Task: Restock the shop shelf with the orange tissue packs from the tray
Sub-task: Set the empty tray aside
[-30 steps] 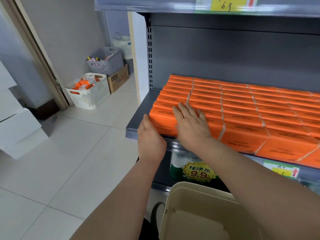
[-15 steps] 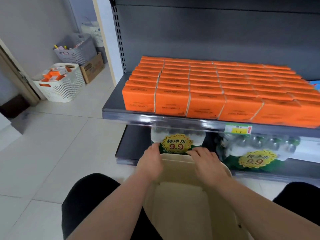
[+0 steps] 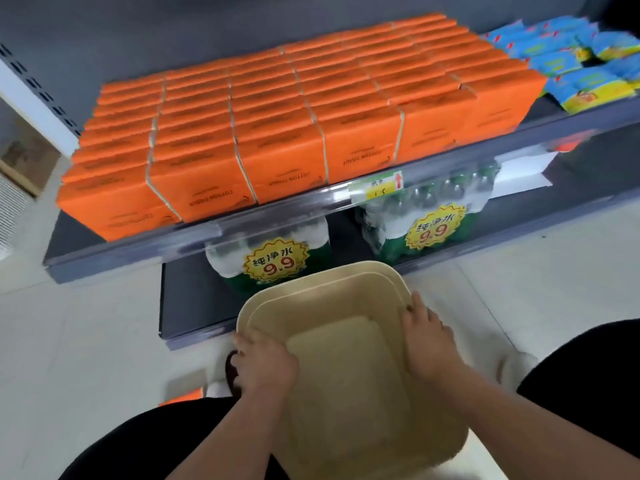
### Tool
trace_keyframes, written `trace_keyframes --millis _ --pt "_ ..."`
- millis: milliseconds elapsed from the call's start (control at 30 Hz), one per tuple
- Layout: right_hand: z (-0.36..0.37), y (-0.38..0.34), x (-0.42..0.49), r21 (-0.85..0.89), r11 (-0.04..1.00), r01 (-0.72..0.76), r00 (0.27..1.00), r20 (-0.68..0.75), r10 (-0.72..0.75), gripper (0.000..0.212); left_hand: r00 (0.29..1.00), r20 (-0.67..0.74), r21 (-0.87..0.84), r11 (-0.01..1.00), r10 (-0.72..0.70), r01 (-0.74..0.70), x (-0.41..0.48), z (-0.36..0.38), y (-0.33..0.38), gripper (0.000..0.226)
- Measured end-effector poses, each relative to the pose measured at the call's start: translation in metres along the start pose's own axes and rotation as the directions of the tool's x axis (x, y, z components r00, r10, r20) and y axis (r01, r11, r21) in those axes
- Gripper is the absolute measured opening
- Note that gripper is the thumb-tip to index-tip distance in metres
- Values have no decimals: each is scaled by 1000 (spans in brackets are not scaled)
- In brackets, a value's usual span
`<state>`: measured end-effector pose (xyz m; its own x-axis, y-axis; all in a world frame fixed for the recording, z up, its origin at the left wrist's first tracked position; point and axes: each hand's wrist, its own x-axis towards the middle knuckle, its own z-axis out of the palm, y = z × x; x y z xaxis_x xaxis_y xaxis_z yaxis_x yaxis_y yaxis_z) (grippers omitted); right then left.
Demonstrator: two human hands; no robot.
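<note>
Several rows of orange tissue packs [image 3: 277, 109] fill the grey shop shelf [image 3: 194, 237], packed tight from its front lip to the back. Below it, in front of me, is a beige tray [image 3: 322, 285] with nothing inside. My left hand [image 3: 266, 365] grips the tray's left rim, fingers curled over the edge. On the right rim, my right hand [image 3: 427, 341] holds the tray the same way. A bit of orange [image 3: 183, 396] shows on the floor by my left knee; I cannot tell what it is.
Blue snack packets [image 3: 571, 60] lie on the shelf right of the orange packs. Shrink-wrapped green water bottle packs [image 3: 270, 261] with 9.9 price stickers stand on the bottom shelf. A cardboard box [image 3: 27, 161] sits at far left. My dark-trousered knees flank the tray on the tiled floor.
Both hands left the front orange packs on the shelf and came down to the tray; they now hold its side rims. The view tilted down and rightward.
</note>
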<state>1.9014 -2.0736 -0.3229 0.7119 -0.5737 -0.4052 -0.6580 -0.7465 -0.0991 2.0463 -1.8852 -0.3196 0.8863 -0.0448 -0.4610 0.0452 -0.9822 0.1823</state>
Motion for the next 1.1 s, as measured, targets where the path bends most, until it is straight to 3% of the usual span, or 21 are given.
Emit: trace_keyframes --millis 133,400,600,833,967,1100 --pt "11 10 -15 56 994 -98 993 -66 101 47 999 -44 -117 993 -8 3 -13 14 15 80" --pt "-2 74 -18 71 967 -244 969 -2 245 52 987 -35 -204 965 159 -162 -45 40 64 65" --pt "-24 152 -6 173 942 -289 957 21 290 64 955 13 -273 920 296 -281 -67 65 120 58" --pt "-51 229 25 244 896 -371 921 -26 388 57 906 84 -357 862 414 -360 -81 93 200 53" --pt "-58 256 42 214 873 -439 893 -8 451 65 893 114 -335 863 436 -378 -94 104 236 52" --pt "-61 260 51 182 892 -414 904 -30 426 64 848 184 -435 815 497 -383 -105 107 255 57"
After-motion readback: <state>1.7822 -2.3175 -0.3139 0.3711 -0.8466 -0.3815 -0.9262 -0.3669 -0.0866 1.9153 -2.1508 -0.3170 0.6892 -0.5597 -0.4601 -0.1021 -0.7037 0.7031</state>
